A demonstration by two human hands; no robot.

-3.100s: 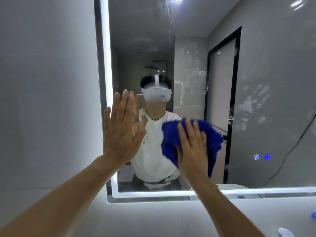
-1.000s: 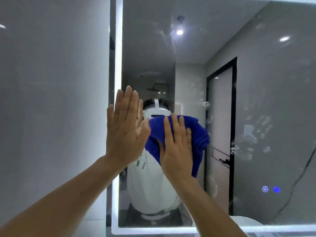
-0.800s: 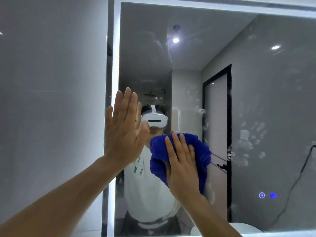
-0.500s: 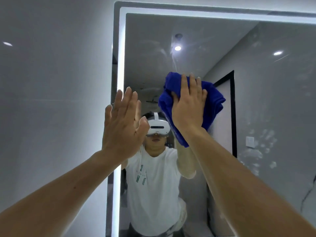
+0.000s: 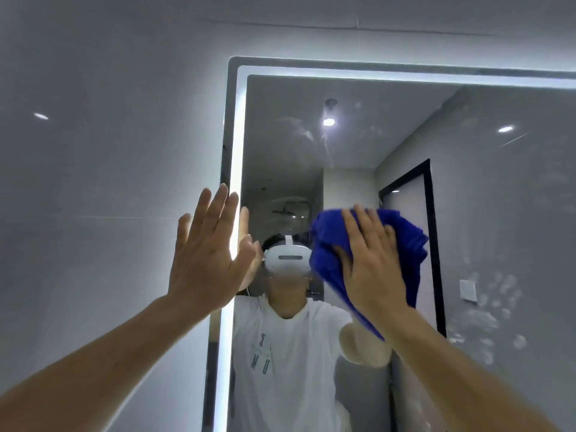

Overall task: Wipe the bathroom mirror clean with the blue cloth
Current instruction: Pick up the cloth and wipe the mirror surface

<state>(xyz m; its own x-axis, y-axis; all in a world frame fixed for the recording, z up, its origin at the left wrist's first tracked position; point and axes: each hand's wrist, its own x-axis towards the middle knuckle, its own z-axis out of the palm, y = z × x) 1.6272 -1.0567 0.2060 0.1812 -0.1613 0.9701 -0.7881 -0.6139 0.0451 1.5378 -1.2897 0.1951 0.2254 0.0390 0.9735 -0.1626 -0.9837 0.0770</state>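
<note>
The left hand (image 5: pixel 207 254) and right hand (image 5: pixel 372 263) are left bare, and the forearms behind them are uncovered down to the lower edge of view. The rest is shown only in the mirror (image 5: pixel 498 198). A white headset (image 5: pixel 288 258) is worn, smooth-fronted with a dark slot across its visor, held by a white strap (image 5: pixel 289 240) over the crown. A white short-sleeved tee (image 5: pixel 296 385) is worn, with dark lettering (image 5: pixel 261 360) printed down the chest.
</note>
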